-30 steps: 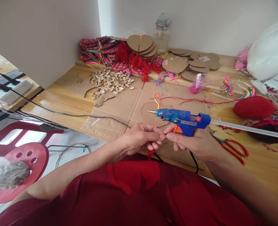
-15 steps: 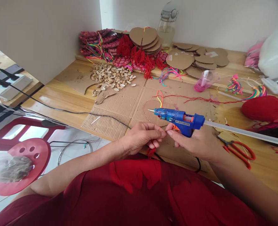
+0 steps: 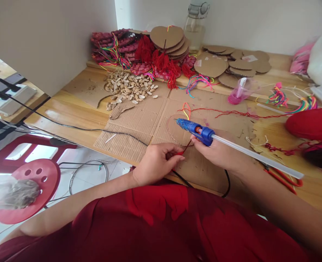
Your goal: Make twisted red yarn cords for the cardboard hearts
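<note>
My right hand (image 3: 218, 153) is closed round a blue hot glue gun (image 3: 189, 128). A long clear glue stick (image 3: 256, 155) runs out of its back, and its nozzle points left over a cardboard cutout (image 3: 174, 125) with a neon cord loop (image 3: 187, 109). My left hand (image 3: 158, 160) is closed on a red yarn tassel, mostly hidden by the fingers. A short dark red strand (image 3: 188, 146) stretches from it to my right fingertips. Both hands are above the cardboard sheet (image 3: 161, 120), near the table's front edge.
Peanut shells (image 3: 133, 87) lie behind on the left. Stacked cardboard hearts (image 3: 211, 66), decorated pieces (image 3: 122, 47) and a glass bottle (image 3: 194, 31) line the back. To the right are a pink cup (image 3: 235, 96), red yarn ball (image 3: 310, 123) and scissors (image 3: 283, 178). A black cable (image 3: 76, 128) crosses left.
My hands have moved apart, drawing the dark red strand out between them. The glue gun has tilted and turned, its back end swinging toward me.
</note>
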`<action>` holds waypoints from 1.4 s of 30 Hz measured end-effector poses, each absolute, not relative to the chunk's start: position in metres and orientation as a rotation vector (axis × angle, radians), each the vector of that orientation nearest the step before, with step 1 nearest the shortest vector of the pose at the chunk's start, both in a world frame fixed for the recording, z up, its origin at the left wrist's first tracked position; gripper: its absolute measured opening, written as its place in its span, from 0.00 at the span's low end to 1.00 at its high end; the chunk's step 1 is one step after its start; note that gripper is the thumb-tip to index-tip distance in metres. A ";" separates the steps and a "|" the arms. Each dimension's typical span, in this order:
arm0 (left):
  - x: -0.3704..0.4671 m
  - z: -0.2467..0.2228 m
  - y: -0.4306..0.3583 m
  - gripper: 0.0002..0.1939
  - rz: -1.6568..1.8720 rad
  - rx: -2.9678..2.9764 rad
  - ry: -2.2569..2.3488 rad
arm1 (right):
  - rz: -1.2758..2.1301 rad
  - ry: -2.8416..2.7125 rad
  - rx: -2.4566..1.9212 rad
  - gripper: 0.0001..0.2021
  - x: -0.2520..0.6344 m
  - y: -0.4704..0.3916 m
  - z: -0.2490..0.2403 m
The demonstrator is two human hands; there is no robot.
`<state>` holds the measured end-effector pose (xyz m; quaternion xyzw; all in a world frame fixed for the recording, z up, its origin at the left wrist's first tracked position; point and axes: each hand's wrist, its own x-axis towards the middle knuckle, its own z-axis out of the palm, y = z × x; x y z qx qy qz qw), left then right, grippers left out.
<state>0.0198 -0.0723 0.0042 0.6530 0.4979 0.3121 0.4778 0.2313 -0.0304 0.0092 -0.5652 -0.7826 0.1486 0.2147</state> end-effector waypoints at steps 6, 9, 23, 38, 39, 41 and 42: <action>0.009 -0.010 -0.073 0.08 0.831 2.537 1.213 | 0.279 -2.213 -1.506 0.06 0.224 -0.027 0.003; 0.008 -0.012 -0.070 0.10 0.742 2.737 1.187 | 0.242 -2.207 -1.539 0.06 0.223 -0.026 0.002; 0.003 -0.016 -0.061 0.10 0.674 2.795 0.938 | 0.270 -2.195 -1.631 0.06 0.217 -0.022 0.003; 0.000 -0.012 -0.060 0.11 0.580 2.835 0.977 | 0.304 -2.190 -1.710 0.08 0.211 -0.023 0.006; 0.000 -0.012 -0.060 0.11 0.575 2.839 0.976 | 0.311 -2.194 -1.710 0.08 0.211 -0.023 0.007; 0.000 -0.011 -0.059 0.12 0.559 2.853 0.956 | 0.333 -2.197 -1.709 0.08 0.210 -0.023 0.008; 0.000 -0.011 -0.059 0.12 0.553 2.862 0.939 | 0.342 -2.193 -1.714 0.08 0.210 -0.023 0.008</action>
